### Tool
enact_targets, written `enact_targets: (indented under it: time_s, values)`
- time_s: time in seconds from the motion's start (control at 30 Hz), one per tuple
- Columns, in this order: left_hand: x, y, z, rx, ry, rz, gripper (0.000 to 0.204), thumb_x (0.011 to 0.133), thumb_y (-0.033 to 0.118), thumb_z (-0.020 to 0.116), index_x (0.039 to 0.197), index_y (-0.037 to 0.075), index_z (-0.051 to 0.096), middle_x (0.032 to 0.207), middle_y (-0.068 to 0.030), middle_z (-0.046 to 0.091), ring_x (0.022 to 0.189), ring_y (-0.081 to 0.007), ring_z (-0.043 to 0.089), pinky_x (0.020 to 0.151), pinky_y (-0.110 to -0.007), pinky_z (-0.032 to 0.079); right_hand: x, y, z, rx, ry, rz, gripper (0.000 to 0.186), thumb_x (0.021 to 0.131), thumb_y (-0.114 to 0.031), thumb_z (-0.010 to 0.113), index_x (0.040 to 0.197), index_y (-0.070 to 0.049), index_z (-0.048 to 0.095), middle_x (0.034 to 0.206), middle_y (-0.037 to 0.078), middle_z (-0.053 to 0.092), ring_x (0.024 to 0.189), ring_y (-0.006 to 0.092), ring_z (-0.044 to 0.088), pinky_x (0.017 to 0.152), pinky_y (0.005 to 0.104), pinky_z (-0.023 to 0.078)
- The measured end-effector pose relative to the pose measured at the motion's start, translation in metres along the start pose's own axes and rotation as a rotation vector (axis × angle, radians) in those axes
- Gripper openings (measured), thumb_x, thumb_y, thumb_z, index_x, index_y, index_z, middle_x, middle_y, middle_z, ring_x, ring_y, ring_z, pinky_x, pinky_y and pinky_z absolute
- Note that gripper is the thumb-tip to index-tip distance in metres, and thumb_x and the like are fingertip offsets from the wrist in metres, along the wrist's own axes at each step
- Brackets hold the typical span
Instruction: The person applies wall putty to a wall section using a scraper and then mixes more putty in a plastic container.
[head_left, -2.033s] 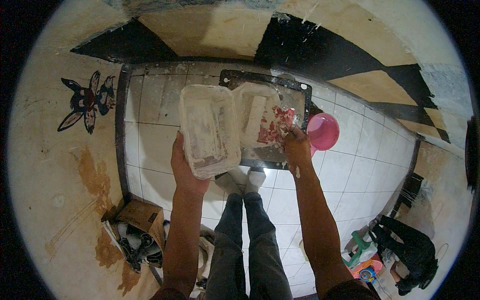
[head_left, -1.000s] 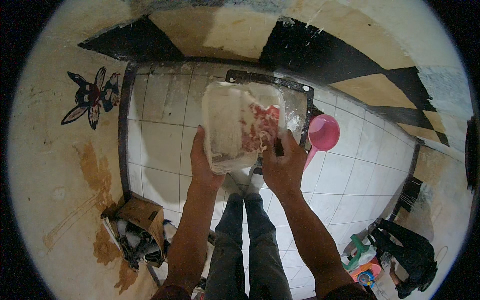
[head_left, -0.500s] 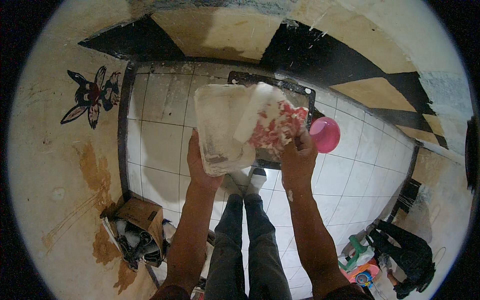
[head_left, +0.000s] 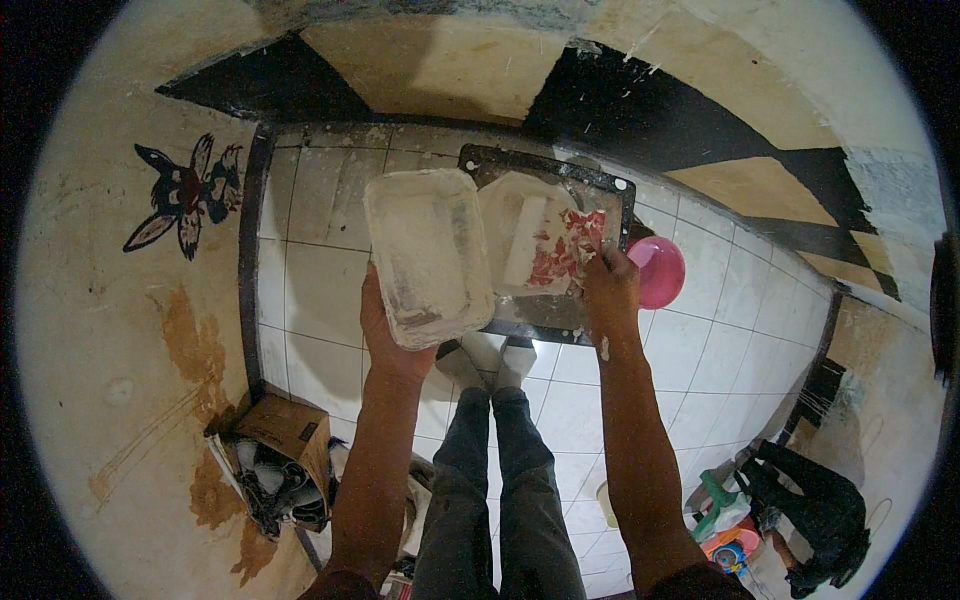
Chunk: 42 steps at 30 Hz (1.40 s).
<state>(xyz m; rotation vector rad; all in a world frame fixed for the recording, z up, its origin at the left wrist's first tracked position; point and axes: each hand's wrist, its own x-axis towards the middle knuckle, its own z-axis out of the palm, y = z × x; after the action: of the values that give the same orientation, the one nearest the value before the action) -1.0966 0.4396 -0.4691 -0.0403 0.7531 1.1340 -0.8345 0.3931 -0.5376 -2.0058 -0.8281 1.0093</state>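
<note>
My left hand (head_left: 395, 335) is closed on the lower left side of a cloudy, whitish-smeared rectangular plastic tub (head_left: 430, 255). Its fingers are partly hidden under the tub. To the right, my right hand (head_left: 611, 280) pinches the edge of a flat piece with a white strip and red, white-smeared patches (head_left: 560, 247); I cannot tell its kind. Both hands are over a dark-rimmed tray (head_left: 545, 160), which holds a pale, flat layer beneath the red-and-white piece. White smears show on my right wrist.
A pink bowl (head_left: 657, 273) stands beside the tray on the white tiled floor (head_left: 730, 340). An open cardboard box (head_left: 285, 430) with dark items stands against the left wall. Dark clothing (head_left: 815, 500) and colourful items (head_left: 728, 540) lie at the lower right. My feet are just below the tray.
The tub has shifted left and turned more upright, away from the red-and-white piece. My right hand has moved slightly right with that piece, baring the pale layer in the tray.
</note>
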Motion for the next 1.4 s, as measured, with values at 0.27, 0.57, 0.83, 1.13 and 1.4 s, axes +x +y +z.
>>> enact_targets:
  time_s: [0.27,0.57,0.83,1.13,1.4]
  values:
    - [0.000,0.001,0.006,0.018,0.018,0.002,0.052,0.096,0.046,0.041,0.136,0.013,0.045,0.130,-0.0083,0.055,0.118,-0.0292,0.054,0.097,-0.050,0.047,-0.008,-0.031,-0.001,0.201,0.033,0.129,0.016,0.086,-0.013,0.055,0.087,0.002,0.062,0.075,0.013,0.063,0.066,0.0181,0.057,0.059,0.0347,0.045]
    - [0.002,-0.004,0.010,0.027,0.048,-0.009,0.055,0.096,0.048,0.040,0.136,0.011,0.045,0.133,-0.0113,0.053,0.121,-0.0297,0.052,0.100,-0.049,0.043,-0.035,-0.096,-0.015,0.572,-0.057,0.155,0.020,0.094,-0.014,0.055,0.106,-0.001,0.063,0.089,0.005,0.067,0.072,0.0091,0.059,0.060,0.0253,0.048]
    - [0.001,0.000,0.004,0.081,0.061,0.093,0.055,0.096,0.048,0.040,0.137,0.011,0.043,0.133,-0.0106,0.051,0.123,-0.0294,0.049,0.101,-0.050,0.042,-0.025,-0.089,-0.015,-0.210,0.077,-0.032,0.021,0.087,-0.014,0.055,0.082,0.005,0.063,0.066,0.007,0.060,0.057,0.0129,0.053,0.053,0.0308,0.042]
    - [-0.003,-0.002,0.000,-0.015,0.110,0.073,0.055,0.096,0.048,0.041,0.136,0.011,0.045,0.134,-0.0102,0.052,0.122,-0.0301,0.051,0.102,-0.050,0.042,-0.001,-0.045,0.011,-0.073,0.173,-0.003,0.028,0.086,-0.021,0.056,0.076,0.005,0.059,0.059,0.009,0.056,0.052,0.0163,0.052,0.052,0.0369,0.041]
    - [-0.009,0.001,-0.003,-0.026,0.068,0.053,0.055,0.095,0.049,0.042,0.136,0.012,0.045,0.134,-0.0102,0.052,0.122,-0.0297,0.051,0.102,-0.050,0.042,-0.023,-0.077,0.014,-0.284,0.250,-0.116,0.021,0.085,-0.017,0.057,0.085,0.003,0.061,0.075,0.024,0.062,0.069,0.0372,0.062,0.065,0.0424,0.047]
